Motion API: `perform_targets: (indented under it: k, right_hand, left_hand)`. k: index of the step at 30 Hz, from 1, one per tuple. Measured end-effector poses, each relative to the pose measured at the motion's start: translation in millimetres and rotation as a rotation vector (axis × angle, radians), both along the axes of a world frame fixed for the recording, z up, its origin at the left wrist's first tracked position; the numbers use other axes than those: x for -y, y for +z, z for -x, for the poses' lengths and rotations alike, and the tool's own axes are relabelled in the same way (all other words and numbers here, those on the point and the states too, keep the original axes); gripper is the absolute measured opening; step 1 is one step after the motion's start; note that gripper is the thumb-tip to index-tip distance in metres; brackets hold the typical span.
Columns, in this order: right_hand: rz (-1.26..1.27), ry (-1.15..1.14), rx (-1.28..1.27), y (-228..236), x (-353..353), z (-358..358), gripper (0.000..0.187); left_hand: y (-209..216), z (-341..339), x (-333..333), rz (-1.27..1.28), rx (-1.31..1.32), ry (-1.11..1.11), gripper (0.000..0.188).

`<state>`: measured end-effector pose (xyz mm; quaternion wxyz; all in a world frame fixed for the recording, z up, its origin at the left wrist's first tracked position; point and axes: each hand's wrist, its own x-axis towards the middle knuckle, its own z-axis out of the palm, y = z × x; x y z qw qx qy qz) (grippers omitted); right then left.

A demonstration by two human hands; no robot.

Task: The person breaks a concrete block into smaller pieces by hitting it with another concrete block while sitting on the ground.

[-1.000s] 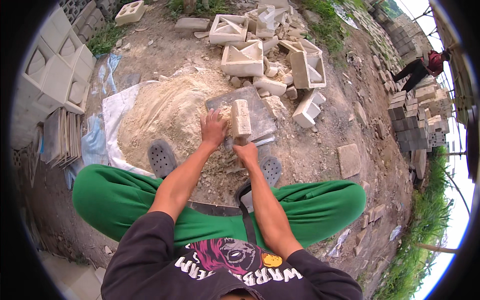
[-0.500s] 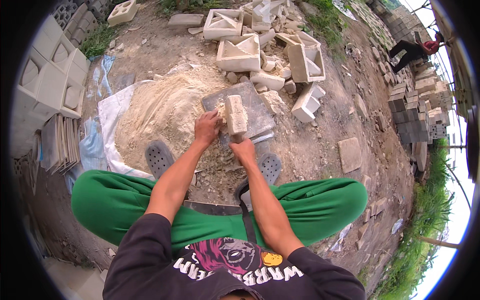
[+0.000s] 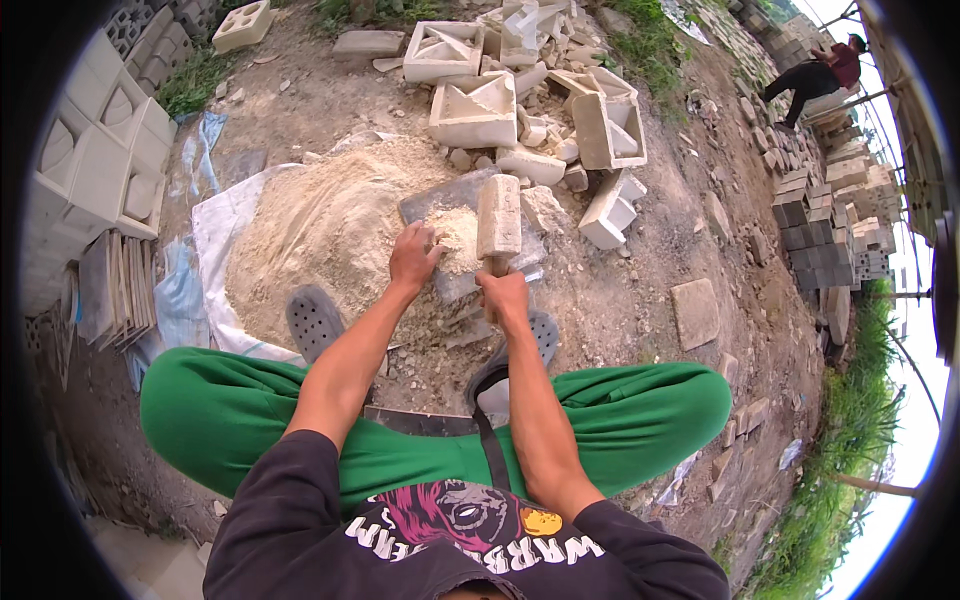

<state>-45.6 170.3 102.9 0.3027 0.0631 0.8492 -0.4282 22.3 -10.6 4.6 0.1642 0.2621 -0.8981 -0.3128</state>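
My right hand [image 3: 506,294] is closed round the handle of a mallet [image 3: 499,217] with a thick, pale, dust-coated head. The mallet head is over the right part of a dark flat slab [image 3: 425,205], apparently raised off it. On the slab lies a small heap of crushed cream-coloured crumbs [image 3: 457,236]. My left hand [image 3: 414,256] rests at the left edge of these crumbs, fingers apart and slightly bent, gripping nothing that I can see. A large mound of pale powder [image 3: 310,220] spreads left of the slab, partly on a white sheet [image 3: 212,225].
Broken pale hollow blocks [image 3: 475,108] are piled beyond the slab. Light moulded blocks [image 3: 120,120] and thin boards [image 3: 118,290] stand at left. Grey blocks [image 3: 815,235] are stacked at right, near another person [image 3: 812,80]. My clogs [image 3: 315,318] flank the work spot.
My right hand has lifted the mallet and shifted it right, uncovering more crumbs. My left hand has barely moved. The person at far right has become more upright.
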Motion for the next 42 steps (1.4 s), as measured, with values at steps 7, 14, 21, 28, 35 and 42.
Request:
perform_targets:
  k: [7, 14, 21, 28, 35, 42]
  right_hand:
    - [0.119, 0.058, -0.286, -0.8, 10.6, 0.0, 0.036]
    - [0.048, 0.146, -0.430, -34.0, 20.7, -19.4, 0.031]
    - [-0.023, 0.129, -0.219, -35.8, 15.5, -13.0, 0.039]
    - [0.215, 0.035, -0.393, 14.2, 28.6, 3.6, 0.033]
    - [-0.086, 0.127, -0.131, -50.9, 10.9, -35.2, 0.042]
    - [0.019, 0.104, -0.526, 0.7, 31.9, -4.6, 0.034]
  left_hand:
    - [9.4, 2.6, 0.7, -0.046, 0.060, -0.038, 0.036]
    - [12.4, -5.4, -6.5, -0.011, 0.022, -0.015, 0.032]
    - [13.0, -8.5, -3.0, -0.051, 0.064, 0.024, 0.032]
    - [17.7, -4.8, -10.0, -0.051, 0.075, 0.039, 0.032]
    - [15.9, -2.8, -3.1, -0.068, 0.095, 0.030, 0.031]
    - [14.5, -5.9, -6.6, -0.071, 0.060, 0.020, 0.032]
